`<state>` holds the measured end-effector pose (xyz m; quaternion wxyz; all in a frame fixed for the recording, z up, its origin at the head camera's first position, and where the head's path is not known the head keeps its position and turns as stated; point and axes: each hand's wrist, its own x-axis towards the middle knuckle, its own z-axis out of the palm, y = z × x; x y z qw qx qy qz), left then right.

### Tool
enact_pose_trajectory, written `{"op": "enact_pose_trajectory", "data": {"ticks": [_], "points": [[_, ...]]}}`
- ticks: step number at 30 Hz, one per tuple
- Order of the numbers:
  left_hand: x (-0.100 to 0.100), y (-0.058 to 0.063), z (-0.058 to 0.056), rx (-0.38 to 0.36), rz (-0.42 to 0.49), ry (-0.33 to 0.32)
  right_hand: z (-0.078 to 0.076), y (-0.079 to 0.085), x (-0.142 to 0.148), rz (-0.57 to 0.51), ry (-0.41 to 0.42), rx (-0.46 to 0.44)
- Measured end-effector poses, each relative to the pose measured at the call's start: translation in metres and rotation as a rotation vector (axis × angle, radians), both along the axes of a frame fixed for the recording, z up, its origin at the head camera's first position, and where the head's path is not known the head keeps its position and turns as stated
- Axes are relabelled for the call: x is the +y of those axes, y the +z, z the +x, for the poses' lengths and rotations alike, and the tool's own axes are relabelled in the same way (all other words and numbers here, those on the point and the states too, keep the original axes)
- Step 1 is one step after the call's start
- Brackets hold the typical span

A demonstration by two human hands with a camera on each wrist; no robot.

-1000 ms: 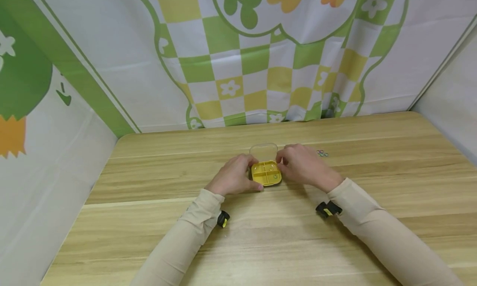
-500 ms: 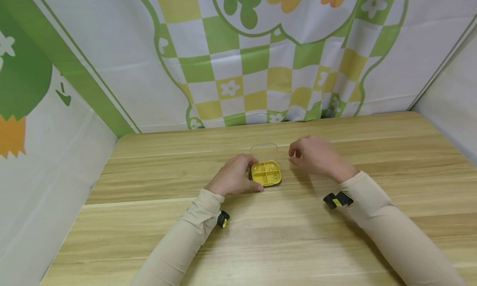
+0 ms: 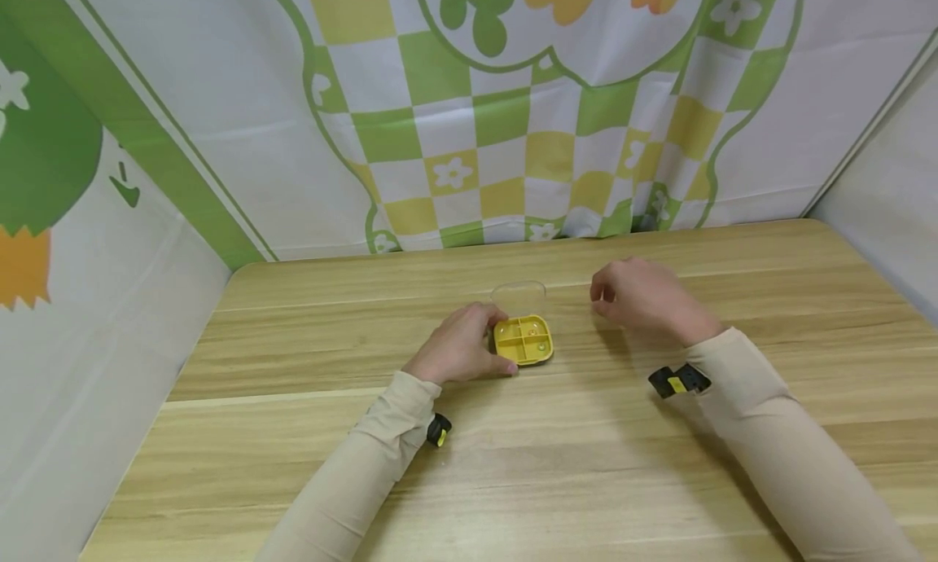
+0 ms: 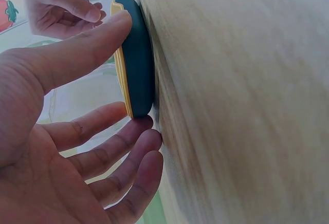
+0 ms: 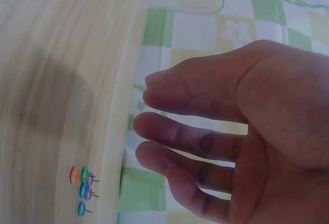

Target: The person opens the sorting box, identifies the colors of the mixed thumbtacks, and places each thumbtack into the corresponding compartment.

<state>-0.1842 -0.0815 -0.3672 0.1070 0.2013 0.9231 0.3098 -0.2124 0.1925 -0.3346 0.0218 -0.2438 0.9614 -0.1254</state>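
Observation:
A small pill box (image 3: 511, 352) stands on the table with its clear lid (image 3: 522, 295) tipped back. Its yellow inside has square compartments, and a tiny tack (image 3: 541, 347) shows in one on the right. My left hand (image 3: 460, 346) holds the box from its left side, thumb at the front and fingers behind. In the left wrist view, the dark green outer side of the box (image 4: 139, 62) shows. My right hand (image 3: 648, 297) is over the table right of the box, fingers loosely bent, nothing visible in them. Several coloured thumbtacks (image 5: 85, 190) lie below it, points sticking out.
The wooden table (image 3: 454, 480) reaches back to a green, white and yellow checked cloth (image 3: 513, 147). A white cloth wall (image 3: 88, 366) borders the left side. In the head view my right hand hides the thumbtacks.
My right hand has left the box's right edge and moved right and slightly back, now covering the thumbtacks in the head view. The left hand and the box look unmoved.

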Motion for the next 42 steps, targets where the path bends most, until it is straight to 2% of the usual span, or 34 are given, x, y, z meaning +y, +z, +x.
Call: {"op": "enact_pose_trajectory", "data": {"ticks": [19, 42], "points": [[0.000, -0.001, -0.001, 0.009, 0.002, -0.008, -0.006, 0.003, 0.018, 0.051, -0.029, -0.041], [-0.001, 0.000, 0.000, 0.001, 0.008, -0.010, -0.013, -0.005, 0.033, 0.079, -0.091, -0.094]]}}
